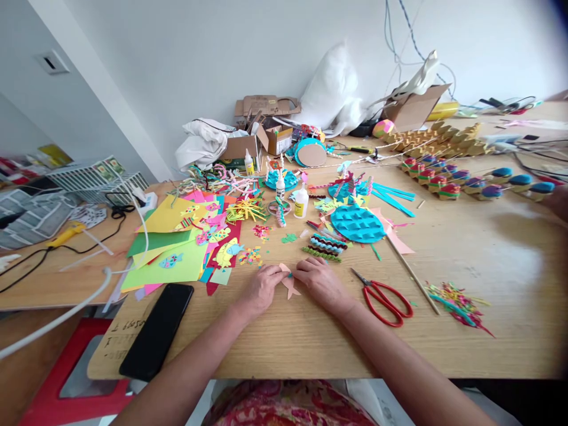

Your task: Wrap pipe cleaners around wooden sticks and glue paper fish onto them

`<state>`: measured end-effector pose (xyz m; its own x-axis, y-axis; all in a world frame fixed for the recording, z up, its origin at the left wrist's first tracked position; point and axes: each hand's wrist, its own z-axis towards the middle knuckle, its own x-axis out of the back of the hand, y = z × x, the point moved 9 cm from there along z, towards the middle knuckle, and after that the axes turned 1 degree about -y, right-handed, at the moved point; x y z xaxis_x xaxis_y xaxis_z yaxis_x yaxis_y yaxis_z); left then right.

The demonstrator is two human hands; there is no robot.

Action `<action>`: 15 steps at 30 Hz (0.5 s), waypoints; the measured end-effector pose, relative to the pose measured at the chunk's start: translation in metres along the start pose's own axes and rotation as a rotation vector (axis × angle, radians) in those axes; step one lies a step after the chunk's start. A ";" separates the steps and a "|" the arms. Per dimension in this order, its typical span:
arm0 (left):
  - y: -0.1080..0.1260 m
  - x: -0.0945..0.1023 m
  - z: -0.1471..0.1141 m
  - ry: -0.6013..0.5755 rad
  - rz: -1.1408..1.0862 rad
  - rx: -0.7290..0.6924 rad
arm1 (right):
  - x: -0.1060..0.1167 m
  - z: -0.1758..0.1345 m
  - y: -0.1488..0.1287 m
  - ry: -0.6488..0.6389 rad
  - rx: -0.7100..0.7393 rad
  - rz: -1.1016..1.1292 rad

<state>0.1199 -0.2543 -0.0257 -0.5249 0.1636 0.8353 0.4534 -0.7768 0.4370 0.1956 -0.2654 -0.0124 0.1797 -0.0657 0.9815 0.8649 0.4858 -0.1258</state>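
Observation:
A small peach paper fish (290,289) lies on the table right in front of me, its forked tail toward me. My left hand (265,288) has its fingers closed on the fish's left edge. From the other side, my right hand (323,285) has its fingertips bunched at the fish's right edge. Between the fingertips shows a tiny teal bit (290,274) on the paper. Whether the right fingers pinch this bit is hidden. Just beyond are piles of small paper dots (251,255) and twisted pipe cleaners (326,245). Red-handled scissors (386,299) lie right of my right hand.
A black phone (157,331) and coloured paper sheets (177,260) lie left. Glue bottles (301,202) and a blue disc (358,223) stand beyond. A wooden stick (412,272) and shredded paper (459,305) lie right. Another person's hand (557,204) is near painted egg-carton pieces (448,191).

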 end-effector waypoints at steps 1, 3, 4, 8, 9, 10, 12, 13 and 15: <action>0.001 0.000 0.000 -0.005 0.013 -0.001 | 0.000 0.000 0.000 -0.005 -0.002 -0.004; 0.005 0.000 0.002 -0.026 0.042 -0.002 | 0.000 0.001 0.000 -0.016 -0.011 -0.008; 0.008 -0.001 0.002 -0.044 0.056 -0.001 | -0.001 0.001 0.000 -0.018 -0.013 -0.008; 0.019 -0.001 0.004 -0.113 0.148 0.004 | 0.000 0.001 0.000 0.003 -0.008 -0.003; 0.019 -0.002 0.003 -0.126 0.176 0.005 | 0.000 0.000 0.000 0.007 -0.006 -0.003; 0.019 -0.003 0.003 -0.134 0.198 0.005 | 0.000 0.000 0.000 0.010 -0.005 -0.004; 0.016 -0.005 0.001 -0.142 0.203 -0.001 | 0.000 0.000 0.000 0.014 -0.001 -0.007; 0.014 -0.005 0.000 -0.135 0.184 -0.006 | -0.001 0.000 0.000 0.016 0.002 -0.008; 0.009 -0.004 -0.002 -0.110 0.120 -0.021 | -0.001 0.001 0.000 0.020 0.008 -0.011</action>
<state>0.1245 -0.2633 -0.0260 -0.3853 0.1334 0.9131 0.4928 -0.8069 0.3258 0.1954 -0.2648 -0.0132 0.1792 -0.0882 0.9799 0.8632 0.4919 -0.1135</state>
